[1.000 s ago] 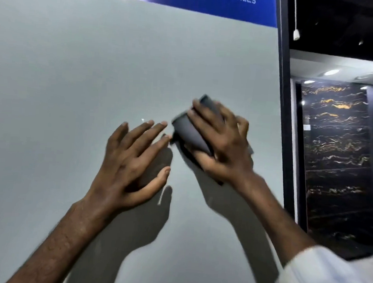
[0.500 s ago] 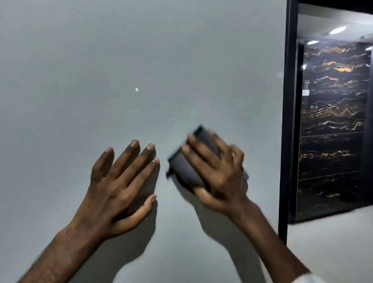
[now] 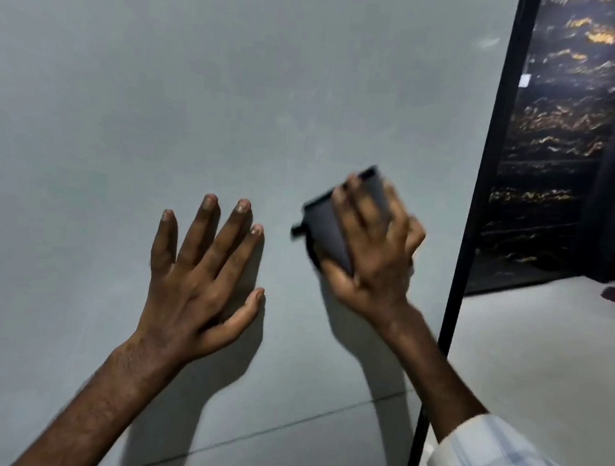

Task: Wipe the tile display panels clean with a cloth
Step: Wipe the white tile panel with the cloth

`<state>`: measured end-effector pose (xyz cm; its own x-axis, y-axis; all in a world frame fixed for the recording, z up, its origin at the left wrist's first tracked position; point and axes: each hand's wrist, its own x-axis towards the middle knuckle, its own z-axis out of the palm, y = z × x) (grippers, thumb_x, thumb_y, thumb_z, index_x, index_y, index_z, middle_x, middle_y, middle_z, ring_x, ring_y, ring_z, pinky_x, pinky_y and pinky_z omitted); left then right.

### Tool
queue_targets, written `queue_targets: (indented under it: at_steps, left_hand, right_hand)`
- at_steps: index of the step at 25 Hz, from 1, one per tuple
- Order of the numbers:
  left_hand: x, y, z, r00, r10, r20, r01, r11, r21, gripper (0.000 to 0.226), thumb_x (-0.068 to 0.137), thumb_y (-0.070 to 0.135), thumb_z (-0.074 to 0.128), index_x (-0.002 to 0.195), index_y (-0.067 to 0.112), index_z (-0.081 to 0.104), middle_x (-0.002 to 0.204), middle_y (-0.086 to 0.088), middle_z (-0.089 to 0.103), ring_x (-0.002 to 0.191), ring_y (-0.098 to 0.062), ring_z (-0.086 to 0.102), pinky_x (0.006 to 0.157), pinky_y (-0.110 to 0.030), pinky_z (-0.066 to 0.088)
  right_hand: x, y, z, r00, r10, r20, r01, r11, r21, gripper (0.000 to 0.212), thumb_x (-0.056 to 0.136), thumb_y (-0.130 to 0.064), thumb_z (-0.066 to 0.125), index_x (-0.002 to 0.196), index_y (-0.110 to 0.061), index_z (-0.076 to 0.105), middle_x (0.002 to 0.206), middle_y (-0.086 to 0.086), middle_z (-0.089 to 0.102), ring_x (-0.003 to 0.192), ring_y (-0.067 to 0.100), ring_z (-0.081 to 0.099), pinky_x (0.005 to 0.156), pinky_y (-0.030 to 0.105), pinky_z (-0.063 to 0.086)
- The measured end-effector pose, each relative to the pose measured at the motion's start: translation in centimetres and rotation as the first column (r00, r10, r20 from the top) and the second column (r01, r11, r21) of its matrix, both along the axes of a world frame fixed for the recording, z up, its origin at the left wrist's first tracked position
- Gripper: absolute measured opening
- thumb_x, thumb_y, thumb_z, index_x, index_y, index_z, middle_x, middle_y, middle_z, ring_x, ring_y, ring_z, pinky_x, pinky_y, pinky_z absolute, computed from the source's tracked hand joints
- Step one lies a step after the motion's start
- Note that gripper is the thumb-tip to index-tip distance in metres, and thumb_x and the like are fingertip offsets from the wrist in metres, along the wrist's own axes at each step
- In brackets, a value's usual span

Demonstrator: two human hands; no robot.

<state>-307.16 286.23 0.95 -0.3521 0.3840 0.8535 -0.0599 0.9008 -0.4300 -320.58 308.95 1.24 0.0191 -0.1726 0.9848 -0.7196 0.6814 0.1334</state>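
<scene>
since the earlier frame both hands have slid lower on the grey tile panel [image 3: 162, 95], and a thin joint line [image 3: 285, 422] has come into view beneath them. the fingers [image 3: 358, 207] of the right hand [image 3: 373, 259] curl over a dark folded cloth [image 3: 330, 230], grasping it and pressing it to the panel. to its left, apart from the cloth, the left hand [image 3: 197, 283] lies flat on the panel, fingers [image 3: 204, 225] spread and released. a black frame edge [image 3: 485, 172] bounds the panel's right side; beyond it stands a black-and-gold marbled tile [image 3: 560, 141]. a pale checked sleeve [image 3: 501, 464] shows low, right of the panel.
</scene>
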Motion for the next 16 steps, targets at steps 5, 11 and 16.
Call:
queue_targets:
  at_steps: [5,11,16]
  left_hand:
    - [0.3,0.9,-3.2,0.992,-0.108,0.063,0.107,0.994,0.013,0.059,0.097,0.036,0.060,0.148,0.005,0.056,0.163,-0.018,0.039,0.153,-0.040,0.032,0.117,-0.075,0.007]
    - [-0.5,2.1,-5.8,0.996,-0.070,0.058,0.067,0.997,0.045,0.067,0.096,0.039,0.063,0.154,0.008,0.048,0.165,-0.014,0.036,0.156,-0.038,0.027,0.121,-0.068,-0.005]
    - [-1.3,1.7,-6.5,0.998,-0.052,0.023,0.051,0.998,0.025,0.068,0.096,0.039,0.064,0.154,0.008,0.048,0.163,-0.015,0.040,0.153,-0.042,0.031,0.120,-0.069,-0.001]
  right_hand:
    - [-2.0,4.6,-7.7,0.985,-0.017,0.171,0.033,0.995,-0.093,0.067,0.093,-0.044,0.071,0.150,-0.017,0.049,0.157,0.010,0.046,0.145,0.041,0.043,0.114,0.054,0.029]
    - [0.1,0.4,-5.8,0.984,0.008,0.177,0.035,0.970,-0.240,0.069,0.093,-0.045,0.069,0.151,-0.012,0.051,0.159,0.011,0.045,0.148,0.041,0.037,0.111,0.048,0.025]
    - [-0.1,2.8,-18.8,0.970,0.041,0.239,-0.024,0.997,-0.074,0.068,0.091,-0.041,0.075,0.147,-0.014,0.048,0.154,0.014,0.047,0.145,0.044,0.040,0.120,0.055,0.026]
